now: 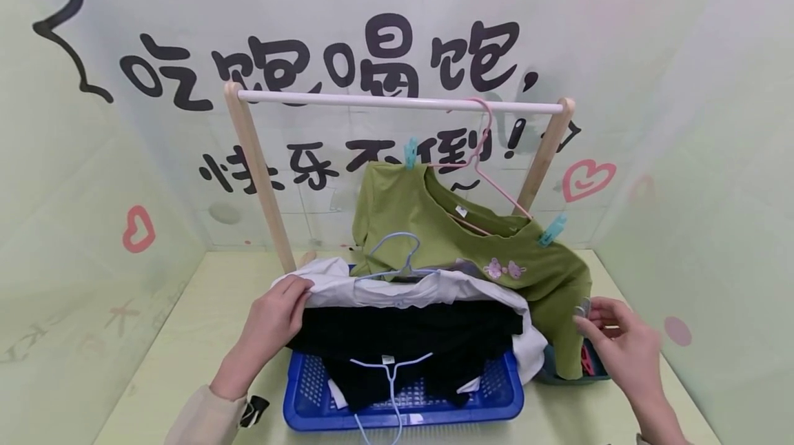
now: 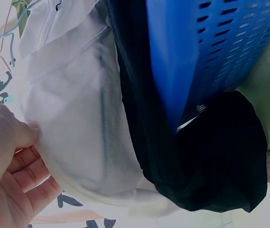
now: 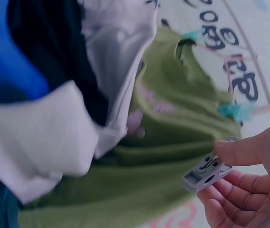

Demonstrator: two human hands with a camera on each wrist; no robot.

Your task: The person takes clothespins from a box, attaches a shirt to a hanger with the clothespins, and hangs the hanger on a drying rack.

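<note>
My left hand [image 1: 273,317] pinches the shoulder of a white shirt [image 1: 455,288] between thumb and fingers. A blue hanger [image 1: 406,260] sits in that shirt's neck, its hook sticking up. In my right hand [image 1: 629,345] is a grey clothespin [image 3: 206,172], gripped between thumb and fingers, beside the sleeve of a green shirt [image 1: 403,211]. The green shirt hangs from a pink hanger [image 1: 485,135], with teal clothespins [image 1: 411,153] at both shoulders. Below the white shirt, a black garment [image 1: 403,331] drapes over the blue basket [image 1: 397,421].
A wooden rack with a white rod [image 1: 372,98] stands behind the clothes. Another light blue hanger [image 1: 392,383] lies at the basket's front. A dark green container [image 1: 573,379] with a red clothespin [image 1: 586,361] is partly hidden under the green sleeve. Printed walls enclose the table.
</note>
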